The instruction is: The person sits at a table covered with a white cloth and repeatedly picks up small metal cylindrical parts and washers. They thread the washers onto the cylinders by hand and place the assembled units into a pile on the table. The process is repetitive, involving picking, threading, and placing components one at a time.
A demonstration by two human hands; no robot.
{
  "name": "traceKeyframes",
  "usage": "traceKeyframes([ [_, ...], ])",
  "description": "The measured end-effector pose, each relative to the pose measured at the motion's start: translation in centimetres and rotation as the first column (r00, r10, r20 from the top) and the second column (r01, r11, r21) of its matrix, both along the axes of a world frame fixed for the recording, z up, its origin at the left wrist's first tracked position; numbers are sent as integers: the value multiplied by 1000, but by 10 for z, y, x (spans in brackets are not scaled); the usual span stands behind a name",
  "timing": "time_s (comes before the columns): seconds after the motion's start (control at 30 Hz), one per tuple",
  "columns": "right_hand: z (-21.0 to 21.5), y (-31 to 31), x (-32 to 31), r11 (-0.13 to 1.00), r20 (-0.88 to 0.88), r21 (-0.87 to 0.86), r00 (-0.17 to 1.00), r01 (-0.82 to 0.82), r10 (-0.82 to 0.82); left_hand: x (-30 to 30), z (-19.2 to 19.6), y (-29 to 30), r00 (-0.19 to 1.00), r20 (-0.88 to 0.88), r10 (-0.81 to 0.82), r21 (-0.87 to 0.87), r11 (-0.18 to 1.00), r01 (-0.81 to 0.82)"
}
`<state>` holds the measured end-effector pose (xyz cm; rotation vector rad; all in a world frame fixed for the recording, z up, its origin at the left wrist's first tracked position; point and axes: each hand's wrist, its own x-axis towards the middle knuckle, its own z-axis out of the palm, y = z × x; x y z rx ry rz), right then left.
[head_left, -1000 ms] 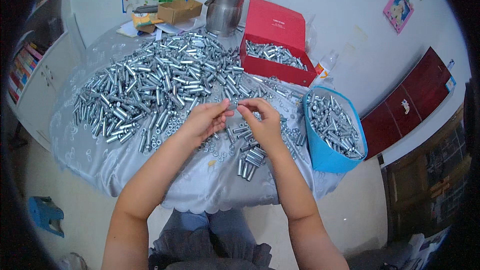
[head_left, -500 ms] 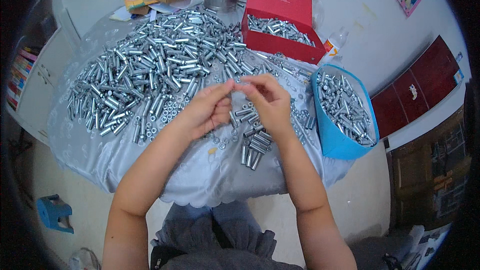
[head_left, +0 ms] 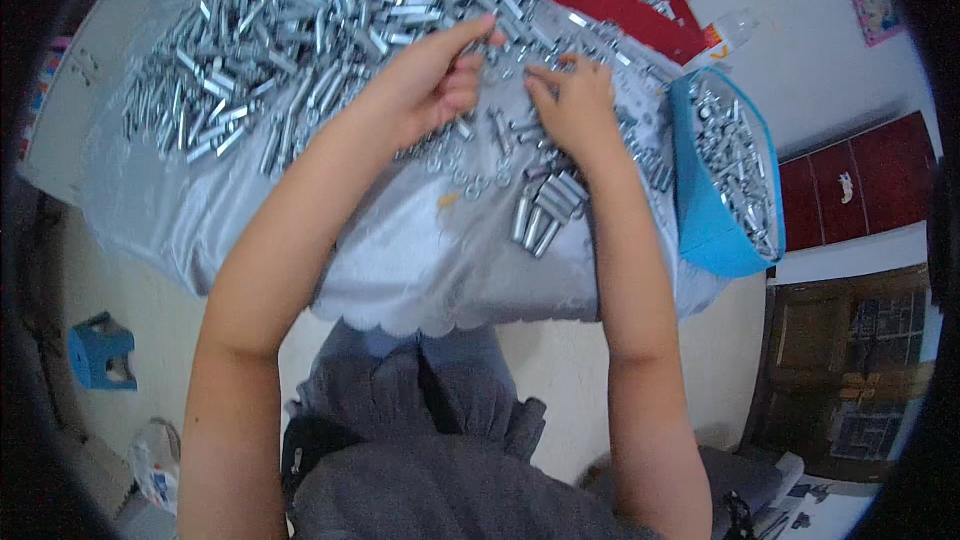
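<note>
Left hand (head_left: pixel 435 85): raised at the near edge of the bolt pile (head_left: pixel 300 20); thumb and forefinger close together, other fingers curled to the palm. Whether it grips a part cannot be told; the fingers hide it.

Right hand (head_left: pixel 578 105): low over loose parts, thumb and forefinger parted, nothing visible between them.

Sleeves (head_left: pixel 545 215): short, silvery, clustered near the right wrist, several lying side by side. Likely metal: stiff, fairly weighty for their bulk, smooth and apt to roll. Best pinched across the middle of the barrel.

Rings (head_left: pixel 470 180): small, silvery, scattered between the forearms. Probably light, hard, easily scattered; to be taken by the rim with fingertips.

Bolt pile: heaped beyond the left hand, pieces at all angles. Judged rigid, slick and not fragile; shanks give the surest hold.

Tablecloth (head_left: pixel 400 275): pale, shiny, under all these parts.

Blue bin (head_left: pixel 705 220): right of the right hand, filled with similar parts.

Red box (head_left: pixel 640 22): farther off, similar parts inside.

Bottle (head_left: pixel 738 28): clear, beside the red box.
</note>
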<state>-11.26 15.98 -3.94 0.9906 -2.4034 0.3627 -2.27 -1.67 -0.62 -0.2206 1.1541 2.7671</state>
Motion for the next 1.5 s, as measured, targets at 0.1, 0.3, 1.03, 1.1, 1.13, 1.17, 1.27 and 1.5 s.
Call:
traceKeyframes([
  [0.1, 3, -1, 1, 1000, 77, 14, 997, -11, 10, 1, 0, 1, 1000, -11, 16, -19, 1000, -16],
  [0.3, 11, -2, 2, 999, 207, 30, 978, 32, -38, -2, -3, 1, 999, -46, 26, -154, 988, -33],
  [1.03, 13, 7, 5, 990, 441, -143, 895, 2, 62, 4, -1, 2, 999, 39, 38, -18, 999, -37],
  [1.1, 14, 10, 5, 987, 447, -159, 892, 8, 65, 5, -1, 3, 998, 51, 42, -41, 998, -40],
  [1.13, 15, 10, 5, 986, 450, -167, 890, 9, 68, 5, -1, 4, 997, 67, 45, -47, 998, -42],
  [1.17, 17, 11, 6, 985, 468, -175, 880, 9, 75, 5, -1, 5, 995, 82, 49, -53, 998, -44],
  [1.27, 25, 11, 11, 969, 493, -245, 861, 1, 124, 7, 2, 9, 994, 98, 44, -77, 996, -36],
  [1.5, 30, 10, 14, 938, 429, -345, 882, -42, 197, 6, -3, 11, 995, 102, 2, -97, 995, 8],
])
